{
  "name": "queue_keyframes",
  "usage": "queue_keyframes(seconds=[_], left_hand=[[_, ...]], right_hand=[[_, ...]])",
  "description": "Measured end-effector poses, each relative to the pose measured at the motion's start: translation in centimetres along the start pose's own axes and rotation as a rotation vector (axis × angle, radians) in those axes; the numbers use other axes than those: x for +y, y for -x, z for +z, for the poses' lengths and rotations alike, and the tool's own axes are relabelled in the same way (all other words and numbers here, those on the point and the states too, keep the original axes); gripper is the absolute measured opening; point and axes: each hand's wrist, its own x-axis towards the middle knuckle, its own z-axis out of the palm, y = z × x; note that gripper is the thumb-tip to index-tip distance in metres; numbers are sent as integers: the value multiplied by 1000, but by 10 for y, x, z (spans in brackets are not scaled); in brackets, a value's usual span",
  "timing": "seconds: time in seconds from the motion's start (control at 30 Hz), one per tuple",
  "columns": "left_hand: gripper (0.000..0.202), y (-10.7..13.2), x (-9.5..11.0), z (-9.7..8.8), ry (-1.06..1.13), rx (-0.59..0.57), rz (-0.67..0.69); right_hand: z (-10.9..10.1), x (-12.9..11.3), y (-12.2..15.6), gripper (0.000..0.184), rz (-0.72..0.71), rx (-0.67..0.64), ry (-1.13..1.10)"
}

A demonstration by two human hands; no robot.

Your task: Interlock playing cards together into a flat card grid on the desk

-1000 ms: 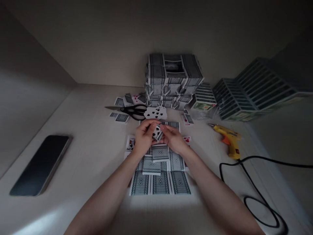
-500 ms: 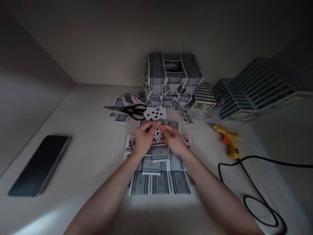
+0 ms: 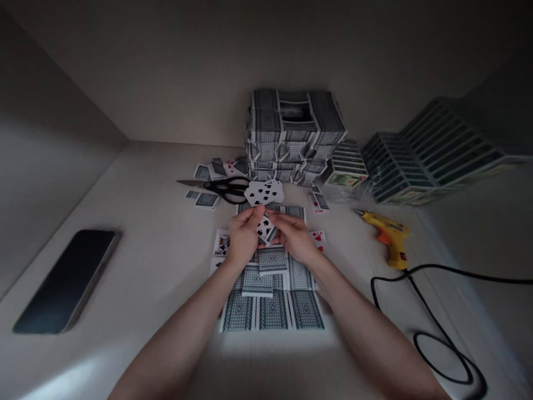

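Between my two hands is a playing card with black spade pips, its lower right edge showing a folded strip of patterned back. My left hand is closed on its left side, thumb on top. The fingers of my right hand pinch its right side. Below them lie patterned cards joined in a flat sheet, back side up. Two folded cards rest on that sheet. A king card sticks out at the left and a five of hearts at the right.
Black scissors and a loose pile of spade cards lie beyond my hands. Behind stands a box-like card structure. At right are stacked card boxes and a yellow glue gun with a cable. A phone lies left.
The card between my hands now shows more of its spade face. My left thumb has shifted a little to the left, and my right fingers have moved slightly down.
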Motion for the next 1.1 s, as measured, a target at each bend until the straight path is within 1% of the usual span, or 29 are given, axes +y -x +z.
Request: queue_keyframes(seconds=[0.07, 0.13, 0.27, 0.33, 0.4, 0.5, 0.57, 0.63, 0.67, 0.7, 0.8, 0.87, 0.97, 1.1], left_hand=[[33, 1, 2, 0, -50, 10, 6], [33, 3, 3, 0, -117, 13, 57], [30, 3, 1, -3, -309, 14, 282], [32, 3, 0, -4, -364, 15, 339], [39, 2, -1, -5, -325, 7, 315], [55, 0, 0, -5, -176, -30, 209], [59, -1, 1, -5, -106, -57, 165], [53, -2, 2, -5, -85, -70, 190], [48, -2, 2, -5, -85, -74, 230], [42, -1, 2, -6, -92, -84, 286], [24, 2, 4, -6, -151, -171, 462], [22, 4, 6, -5, -222, -207, 549], [22, 6, 7, -4, -297, -203, 613], [19, 6, 6, -2, -303, -198, 643]], right_hand=[[-1, 0, -1, 28, 17, -20, -40], [-2, -1, -1, 27, 42, -29, -58], [-1, -3, 0, 23, 47, 21, -52], [-1, -3, 1, 22, 31, 45, -30], [-2, -1, 0, 23, 17, 51, 5], [-3, 3, -2, 24, 5, 27, 30], [-4, 5, -3, 26, -8, 2, 10], [-3, 4, -3, 27, -28, -14, -34], [-3, 3, -3, 28, -33, -21, -60], [-3, 2, -3, 28, -35, -29, -88], [-2, -4, -2, 26, -21, -49, -160], [-2, -7, -2, 24, -15, -58, -187], [-1, -9, -1, 24, -11, -37, -200], [0, -8, -1, 24, 22, 16, -191]])
